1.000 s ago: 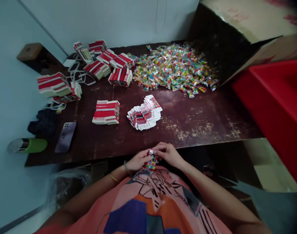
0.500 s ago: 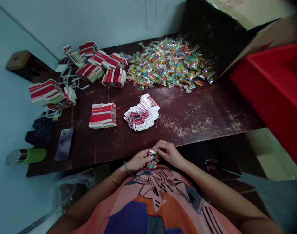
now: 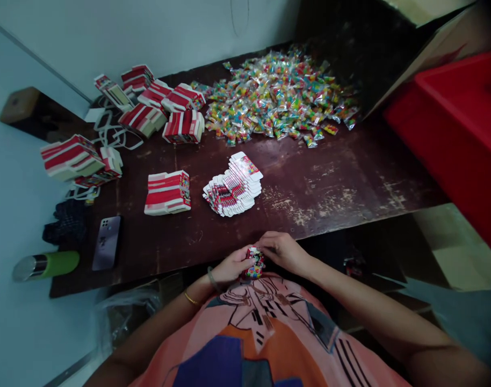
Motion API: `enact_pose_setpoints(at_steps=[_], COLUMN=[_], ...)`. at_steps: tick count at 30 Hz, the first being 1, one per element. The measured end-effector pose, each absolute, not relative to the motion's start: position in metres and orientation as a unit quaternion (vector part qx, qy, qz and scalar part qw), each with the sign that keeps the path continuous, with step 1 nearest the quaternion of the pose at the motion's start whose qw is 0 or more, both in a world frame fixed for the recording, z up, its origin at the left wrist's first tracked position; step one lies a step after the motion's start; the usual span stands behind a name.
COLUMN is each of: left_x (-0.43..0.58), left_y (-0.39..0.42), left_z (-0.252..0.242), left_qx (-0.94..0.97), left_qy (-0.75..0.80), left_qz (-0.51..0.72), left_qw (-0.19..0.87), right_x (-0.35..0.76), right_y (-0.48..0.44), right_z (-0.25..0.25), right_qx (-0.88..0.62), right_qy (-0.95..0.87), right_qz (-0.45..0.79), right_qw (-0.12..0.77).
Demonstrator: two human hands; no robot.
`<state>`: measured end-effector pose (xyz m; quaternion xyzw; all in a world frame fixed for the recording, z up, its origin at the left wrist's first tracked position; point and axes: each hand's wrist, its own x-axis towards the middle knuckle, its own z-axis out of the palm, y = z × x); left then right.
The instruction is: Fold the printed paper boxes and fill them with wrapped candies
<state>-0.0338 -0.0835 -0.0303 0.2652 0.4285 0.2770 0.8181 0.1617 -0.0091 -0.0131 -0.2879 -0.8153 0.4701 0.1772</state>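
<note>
A dark, scuffed wooden table (image 3: 330, 183) stands against a pale wall, its near edge running just above the hands. At 12 o'clock on it lies a heap of bright candy packets (image 3: 278, 97); at 10 o'clock, stacks of red-and-white flat cartons (image 3: 165, 105); toward the middle, one more stack (image 3: 167, 192) and a fanned pile of printed cards (image 3: 233, 185). At 9 o'clock sit a phone (image 3: 107, 243) and a green bottle (image 3: 48, 265), which overhangs the left edge. A red bin (image 3: 463, 129) crowds the 2 o'clock side, with an open cardboard box (image 3: 439, 48) behind it. The table's middle right is bare.

Below the near edge, at the centre, the left hand (image 3: 229, 266) and right hand (image 3: 286, 252) meet around a small colourful box (image 3: 254, 263). Both sets of fingers are curled and closed onto it, left from 9 o'clock, right from 3 o'clock, over an orange printed shirt (image 3: 261, 333).
</note>
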Motion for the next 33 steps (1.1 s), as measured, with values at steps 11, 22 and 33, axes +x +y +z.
enact_pose_setpoints(at_steps=[11, 22, 33], left_x=[-0.040, -0.121, -0.009], left_y=[-0.065, -0.059, -0.003], left_z=[0.001, 0.045, -0.002], left_qx=[0.405, 0.420, 0.289], left_qy=[0.556, 0.622, 0.472], left_qz=[0.253, 0.105, 0.310], left_qw=[0.681, 0.652, 0.773], right_x=[0.183, 0.245, 0.221], right_y=[0.078, 0.212, -0.031], right_z=[-0.014, -0.039, -0.045], right_qx=[-0.223, -0.541, -0.486], right_qy=[-0.873, -0.798, -0.826], right_qz=[0.399, 0.070, 0.190], right_qw=[0.169, 0.256, 0.212])
